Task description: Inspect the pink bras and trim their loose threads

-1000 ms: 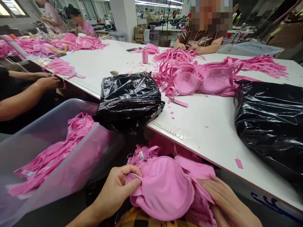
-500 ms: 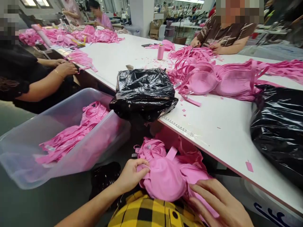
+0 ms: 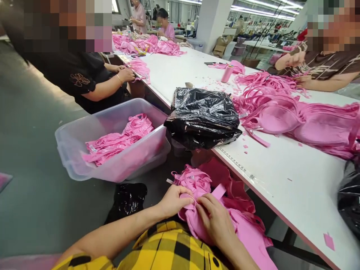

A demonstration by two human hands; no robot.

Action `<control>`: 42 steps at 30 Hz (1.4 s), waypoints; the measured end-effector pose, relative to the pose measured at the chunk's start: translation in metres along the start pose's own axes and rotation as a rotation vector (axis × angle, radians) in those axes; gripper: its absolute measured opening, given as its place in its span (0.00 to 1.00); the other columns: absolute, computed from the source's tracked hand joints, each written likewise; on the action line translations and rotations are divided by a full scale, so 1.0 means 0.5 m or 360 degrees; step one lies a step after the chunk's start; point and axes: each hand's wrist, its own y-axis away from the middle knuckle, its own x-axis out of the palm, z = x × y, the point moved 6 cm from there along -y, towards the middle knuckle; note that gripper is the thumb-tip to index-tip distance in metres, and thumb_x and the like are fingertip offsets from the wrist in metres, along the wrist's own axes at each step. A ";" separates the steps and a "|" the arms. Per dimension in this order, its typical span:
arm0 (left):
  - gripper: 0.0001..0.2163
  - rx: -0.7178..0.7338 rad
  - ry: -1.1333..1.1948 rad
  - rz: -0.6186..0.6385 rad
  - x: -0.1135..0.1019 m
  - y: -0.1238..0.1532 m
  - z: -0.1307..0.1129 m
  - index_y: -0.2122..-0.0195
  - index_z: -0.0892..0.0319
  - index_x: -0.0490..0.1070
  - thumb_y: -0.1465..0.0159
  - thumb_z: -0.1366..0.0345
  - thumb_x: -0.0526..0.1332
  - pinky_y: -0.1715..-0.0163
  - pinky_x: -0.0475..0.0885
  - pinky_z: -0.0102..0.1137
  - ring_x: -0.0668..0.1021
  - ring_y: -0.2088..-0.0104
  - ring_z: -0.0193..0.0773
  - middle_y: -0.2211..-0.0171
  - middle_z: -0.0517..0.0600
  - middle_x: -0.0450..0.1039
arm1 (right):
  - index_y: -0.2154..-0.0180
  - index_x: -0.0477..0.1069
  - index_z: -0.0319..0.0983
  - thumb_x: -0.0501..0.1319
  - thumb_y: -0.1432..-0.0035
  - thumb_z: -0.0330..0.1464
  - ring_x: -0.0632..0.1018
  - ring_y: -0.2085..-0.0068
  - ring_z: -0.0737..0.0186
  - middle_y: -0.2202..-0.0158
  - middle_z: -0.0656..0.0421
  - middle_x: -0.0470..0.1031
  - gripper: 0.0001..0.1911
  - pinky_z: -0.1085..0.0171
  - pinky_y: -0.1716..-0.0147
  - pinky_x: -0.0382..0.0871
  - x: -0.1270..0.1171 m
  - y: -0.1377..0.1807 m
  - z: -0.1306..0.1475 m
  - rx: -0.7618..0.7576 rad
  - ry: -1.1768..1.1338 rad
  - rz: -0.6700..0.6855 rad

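A pink bra [image 3: 194,221] lies across my lap, below the table's edge. My left hand [image 3: 177,201] is closed on its edge, thumb against fingers. Close beside it, my right hand [image 3: 215,217] has its fingertips pinched on the same edge and covers much of the cup. More pink bras and straps [image 3: 194,178] are bunched just beyond my hands. Darker pink cloth [image 3: 221,176] hangs behind them under the table.
A clear plastic bin [image 3: 75,150] with pink bras stands at the left. On the white table [image 3: 295,195] are a black plastic bag [image 3: 206,116], a pink thread cone [image 3: 227,74] and stacked bras [image 3: 317,123]. Co-workers sit at the left [image 3: 95,75] and far right [image 3: 332,71].
My right hand has moved left across the bra to meet my left hand at its edge. The view has turned left. The right co-worker's hand has lifted from the straps.
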 end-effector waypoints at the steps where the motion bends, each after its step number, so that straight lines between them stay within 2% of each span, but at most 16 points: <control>1: 0.07 0.0093 -0.0076 0.0003 -0.001 0.002 -0.009 0.69 0.62 0.77 0.47 0.69 0.61 0.62 0.67 0.28 0.73 0.67 0.36 0.70 0.49 0.74 | 0.69 0.71 0.38 0.51 0.38 0.31 0.74 0.69 0.63 0.70 0.56 0.71 0.12 0.67 0.70 0.67 -0.002 0.002 -0.003 -0.0003 -0.0049 -0.0024; 3: 0.10 0.0307 -0.0232 0.0074 -0.003 0.007 -0.030 0.64 0.60 0.77 0.48 0.66 0.64 0.58 0.67 0.30 0.74 0.63 0.37 0.66 0.50 0.74 | 0.68 0.71 0.38 0.51 0.38 0.31 0.74 0.70 0.63 0.70 0.56 0.72 0.11 0.67 0.71 0.68 -0.007 0.006 -0.006 -0.0012 -0.0137 -0.0069; 6: 0.18 0.0592 -0.0440 0.0241 -0.004 0.020 -0.054 0.59 0.61 0.75 0.51 0.64 0.69 0.57 0.68 0.31 0.74 0.61 0.40 0.62 0.52 0.74 | 0.69 0.72 0.38 0.52 0.39 0.32 0.74 0.71 0.62 0.72 0.56 0.72 0.11 0.66 0.72 0.69 -0.013 0.009 -0.004 -0.0036 -0.0204 -0.0119; 10: 0.10 0.0850 -0.0618 0.0317 0.001 0.035 -0.065 0.58 0.60 0.74 0.40 0.66 0.59 0.58 0.69 0.29 0.75 0.62 0.38 0.63 0.54 0.76 | 0.70 0.73 0.38 0.53 0.39 0.32 0.74 0.73 0.63 0.73 0.56 0.72 0.12 0.67 0.74 0.69 -0.016 0.011 0.004 -0.0074 -0.0257 -0.0168; 12: 0.11 0.0929 -0.0677 0.0304 0.011 0.039 -0.066 0.60 0.62 0.74 0.36 0.67 0.53 0.59 0.69 0.28 0.76 0.62 0.38 0.64 0.56 0.76 | 0.70 0.73 0.38 0.54 0.39 0.32 0.75 0.72 0.63 0.73 0.56 0.72 0.11 0.67 0.74 0.70 -0.015 0.011 0.006 -0.0095 -0.0270 -0.0178; 15: 0.10 0.0850 -0.0640 0.0181 0.019 0.032 -0.062 0.65 0.63 0.76 0.38 0.69 0.54 0.62 0.70 0.26 0.77 0.66 0.37 0.68 0.55 0.77 | 0.68 0.72 0.38 0.54 0.40 0.30 0.75 0.71 0.63 0.71 0.56 0.73 0.09 0.67 0.73 0.71 -0.022 0.014 0.003 -0.0106 -0.0262 -0.0230; 18: 0.07 0.0577 -0.0401 0.0056 0.017 0.016 -0.050 0.70 0.62 0.77 0.43 0.72 0.58 0.67 0.69 0.25 0.76 0.72 0.34 0.74 0.50 0.77 | 0.64 0.72 0.37 0.52 0.40 0.27 0.75 0.69 0.63 0.68 0.54 0.73 0.10 0.68 0.73 0.70 -0.036 0.014 0.011 -0.0248 -0.0186 -0.0200; 21: 0.07 0.0313 -0.0090 0.0062 0.021 0.006 -0.031 0.71 0.62 0.77 0.48 0.75 0.59 0.72 0.69 0.23 0.75 0.75 0.31 0.77 0.46 0.76 | 0.61 0.72 0.38 0.51 0.42 0.23 0.74 0.70 0.63 0.70 0.55 0.71 0.14 0.68 0.74 0.68 -0.040 0.008 0.035 -0.0526 -0.0008 0.0135; 24: 0.07 0.0079 0.0186 0.0129 0.034 0.003 0.001 0.72 0.63 0.76 0.51 0.75 0.59 0.79 0.66 0.22 0.72 0.81 0.30 0.81 0.44 0.72 | 0.61 0.72 0.38 0.51 0.43 0.21 0.72 0.72 0.64 0.72 0.57 0.71 0.14 0.68 0.76 0.64 -0.038 -0.001 0.045 -0.0659 0.0200 0.0476; 27: 0.05 -0.0127 0.0350 0.0164 0.045 0.004 0.033 0.73 0.64 0.75 0.50 0.71 0.60 0.85 0.63 0.23 0.68 0.86 0.29 0.85 0.43 0.67 | 0.65 0.70 0.37 0.51 0.41 0.21 0.70 0.75 0.65 0.73 0.57 0.71 0.11 0.68 0.79 0.60 -0.037 -0.006 0.048 -0.0778 0.0368 0.0492; 29: 0.05 -0.0060 0.0320 0.0161 0.041 0.008 0.033 0.74 0.64 0.75 0.49 0.68 0.61 0.83 0.66 0.24 0.71 0.84 0.30 0.83 0.45 0.69 | 0.65 0.69 0.36 0.50 0.41 0.22 0.69 0.75 0.64 0.74 0.57 0.70 0.10 0.68 0.79 0.58 -0.034 -0.001 0.046 -0.0825 0.0399 0.0392; 31: 0.05 0.0226 0.0152 0.0220 0.031 0.016 0.008 0.73 0.63 0.76 0.48 0.67 0.63 0.73 0.71 0.26 0.75 0.76 0.34 0.76 0.49 0.74 | 0.64 0.67 0.37 0.49 0.41 0.22 0.69 0.74 0.63 0.73 0.57 0.70 0.11 0.67 0.79 0.58 -0.029 0.008 0.041 -0.0832 0.0347 0.0299; 33: 0.05 0.0560 -0.0107 0.0348 0.024 0.030 -0.023 0.70 0.61 0.77 0.46 0.69 0.62 0.62 0.71 0.29 0.77 0.66 0.37 0.66 0.53 0.76 | 0.63 0.67 0.37 0.47 0.41 0.22 0.69 0.74 0.63 0.73 0.56 0.69 0.11 0.67 0.79 0.58 -0.025 0.019 0.037 -0.0838 0.0269 0.0250; 36: 0.10 0.0842 -0.0374 0.0463 0.017 0.046 -0.049 0.65 0.60 0.76 0.44 0.73 0.57 0.58 0.70 0.29 0.76 0.61 0.37 0.60 0.56 0.74 | 0.62 0.67 0.36 0.46 0.40 0.22 0.69 0.74 0.63 0.73 0.56 0.68 0.12 0.67 0.79 0.60 -0.024 0.029 0.039 -0.0887 0.0210 0.0213; 39: 0.12 0.0879 -0.0374 0.0363 0.018 0.039 -0.058 0.67 0.62 0.76 0.44 0.76 0.54 0.62 0.71 0.27 0.76 0.65 0.36 0.65 0.56 0.76 | 0.58 0.66 0.35 0.45 0.38 0.22 0.69 0.73 0.63 0.72 0.55 0.70 0.14 0.67 0.78 0.61 -0.034 0.026 0.050 -0.0953 0.0193 0.0152; 42: 0.10 0.0620 -0.0285 0.0135 0.029 0.022 -0.048 0.71 0.64 0.76 0.47 0.76 0.56 0.70 0.70 0.24 0.75 0.74 0.33 0.74 0.51 0.77 | 0.59 0.66 0.34 0.45 0.37 0.23 0.69 0.73 0.63 0.72 0.55 0.70 0.12 0.67 0.77 0.62 -0.049 0.025 0.066 -0.1030 0.0168 0.0101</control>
